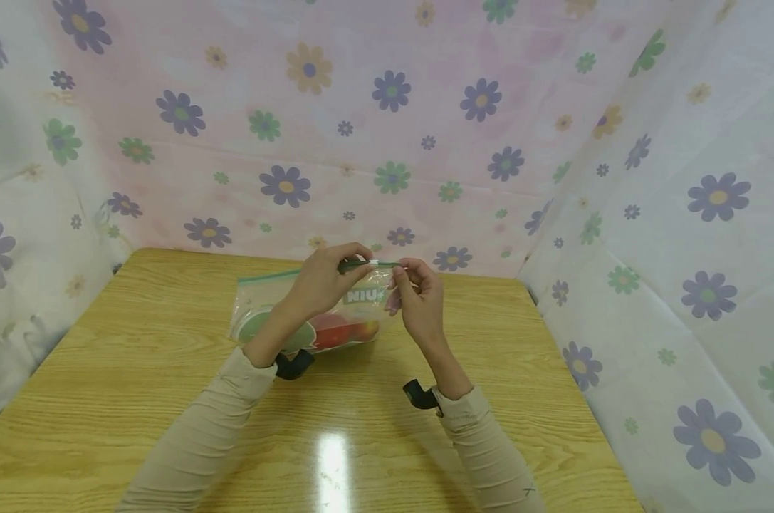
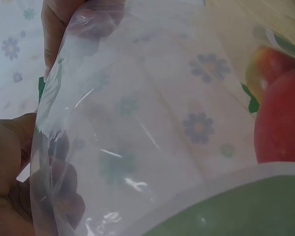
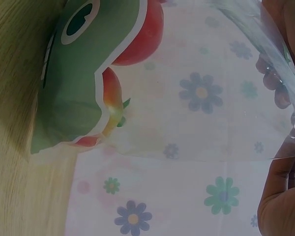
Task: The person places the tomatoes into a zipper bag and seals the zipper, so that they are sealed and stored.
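A clear plastic zip bag with a green zip strip along its top stands upright, its lower edge close over the table. Its lower part is printed in green with red fruit, and the letters NIU show near the top. My left hand pinches the zip beside the white slider. At the right end of the strip, my right hand grips the top corner between thumb and fingers. In the left wrist view, left fingers show through the film. The right hand is at the bag's edge in the right wrist view.
The bag is over a wooden table with light glare near its front. Flower-printed sheeting rises behind the table and on both sides. Black cuff-like wrist mounts sit at both sleeves.
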Tool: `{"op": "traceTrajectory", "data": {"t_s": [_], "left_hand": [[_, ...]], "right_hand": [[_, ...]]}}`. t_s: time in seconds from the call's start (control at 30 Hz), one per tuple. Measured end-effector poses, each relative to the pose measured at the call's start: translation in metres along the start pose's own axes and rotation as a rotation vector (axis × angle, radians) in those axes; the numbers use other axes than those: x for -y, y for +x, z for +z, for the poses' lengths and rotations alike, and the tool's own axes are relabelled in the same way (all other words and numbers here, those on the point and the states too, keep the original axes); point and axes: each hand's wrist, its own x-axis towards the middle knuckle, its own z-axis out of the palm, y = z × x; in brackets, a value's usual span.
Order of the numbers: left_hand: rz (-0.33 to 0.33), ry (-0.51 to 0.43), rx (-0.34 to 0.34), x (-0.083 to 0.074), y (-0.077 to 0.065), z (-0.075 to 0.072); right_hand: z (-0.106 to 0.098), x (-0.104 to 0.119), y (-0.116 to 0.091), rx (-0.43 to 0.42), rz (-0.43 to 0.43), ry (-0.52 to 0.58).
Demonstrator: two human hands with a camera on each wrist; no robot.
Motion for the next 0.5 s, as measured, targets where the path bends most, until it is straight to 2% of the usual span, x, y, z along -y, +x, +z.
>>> {"op": "traceTrajectory", "data": {"t_s": [0.13,0.5], "left_hand": [[0.005,-0.003,-0.011,0.0029,-0.0027,-0.0008],[-0.035,0.0,0.0,0.0003,-0.0076,-0.0059]], "right_hand": [[0.0008,-0.001,-0.0012,-0.002,0.002,0.001],[0.0029,0.0027,-0.0025,0.008,0.038,0.004]]}}
